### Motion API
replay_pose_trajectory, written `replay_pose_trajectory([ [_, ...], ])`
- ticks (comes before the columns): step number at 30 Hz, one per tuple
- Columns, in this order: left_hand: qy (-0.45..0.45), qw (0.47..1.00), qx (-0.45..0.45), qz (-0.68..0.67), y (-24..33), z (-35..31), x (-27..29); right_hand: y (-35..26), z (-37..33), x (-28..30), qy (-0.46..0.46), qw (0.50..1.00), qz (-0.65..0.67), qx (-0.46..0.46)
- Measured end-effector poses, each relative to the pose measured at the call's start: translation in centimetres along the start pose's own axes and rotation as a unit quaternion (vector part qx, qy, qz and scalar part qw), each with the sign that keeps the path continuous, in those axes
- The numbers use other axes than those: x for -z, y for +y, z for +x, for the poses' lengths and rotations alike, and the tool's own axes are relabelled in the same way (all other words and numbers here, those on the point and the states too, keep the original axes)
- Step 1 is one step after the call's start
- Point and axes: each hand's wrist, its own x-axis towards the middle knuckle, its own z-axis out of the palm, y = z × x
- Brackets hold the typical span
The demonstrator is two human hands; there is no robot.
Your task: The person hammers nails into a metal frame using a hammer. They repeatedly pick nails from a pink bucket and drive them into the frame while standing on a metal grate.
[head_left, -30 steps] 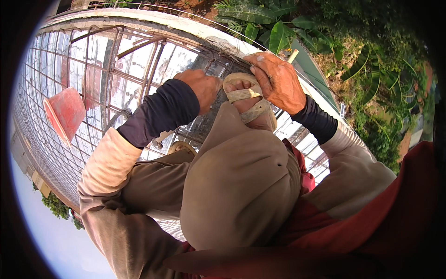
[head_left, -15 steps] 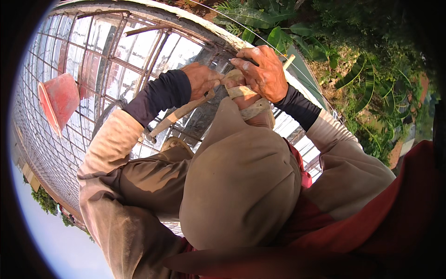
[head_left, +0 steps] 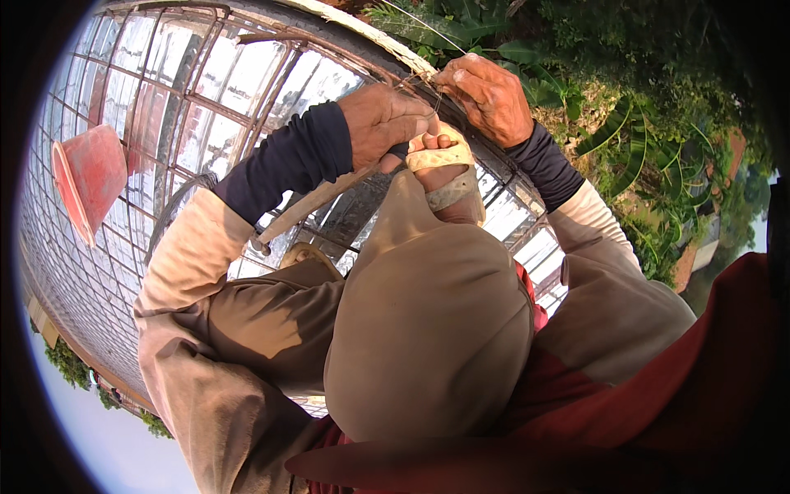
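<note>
My left hand (head_left: 383, 123) is closed, its fingertips pinching a thin dark wire (head_left: 438, 100) by the edge of the rebar mesh. Just right of it, my right hand (head_left: 492, 95) is also closed, thumb and forefinger pinched on the wire near the pale timber edge. A tool with a wooden handle (head_left: 309, 203) slants down-left from beneath my left hand; whether that hand grips it I cannot tell. My sandalled foot (head_left: 444, 169) rests just below both hands. A taut pale string (head_left: 424, 23) runs down to my right hand's fingers.
Rusty rebar mesh (head_left: 185, 97) over shiny metal sheets spreads to the left, with a red bucket (head_left: 92, 177) tipped on it. A coil of dark wire (head_left: 177, 206) lies by my left sleeve. Beyond the pale timber edge (head_left: 362, 26) grow green plants (head_left: 617, 132).
My right hand has moved up and slightly right, off my foot to the timber edge. My left hand has shifted right and a little up, over my toes. The thin wire now shows between them.
</note>
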Motion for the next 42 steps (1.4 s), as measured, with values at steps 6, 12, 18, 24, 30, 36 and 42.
replay_pose_trajectory([
  [6, 0.018, 0.998, -0.023, 0.048, -0.8, -0.2, -1.0, -0.4, -0.3, 1.0, -0.056, 0.998, -0.039, 0.002],
  [12, 0.033, 0.982, -0.049, 0.178, -3.3, -1.1, -1.4, -1.6, -1.5, -0.3, 0.052, 0.997, 0.015, -0.049],
  [18, -0.006, 0.87, 0.064, 0.488, -5.0, -0.7, -3.2, -5.1, -3.5, 1.3, 0.079, 0.967, -0.061, -0.236],
  [24, -0.028, 0.832, 0.047, 0.552, -6.0, 1.1, -3.9, -10.1, -3.4, 0.1, 0.09, 0.924, -0.005, -0.372],
  [30, 0.092, 0.897, -0.071, 0.427, -8.0, -0.2, -3.5, -11.4, -1.0, -3.7, 0.163, 0.65, 0.406, -0.621],
  [36, 0.134, 0.864, -0.063, 0.481, -7.3, 1.9, -4.6, -10.4, -0.4, -4.2, 0.245, 0.63, 0.431, -0.598],
  [42, 0.148, 0.722, -0.243, 0.63, -5.5, 3.5, -6.5, 0.9, -6.8, -3.8, 0.179, 0.798, 0.337, -0.466],
])
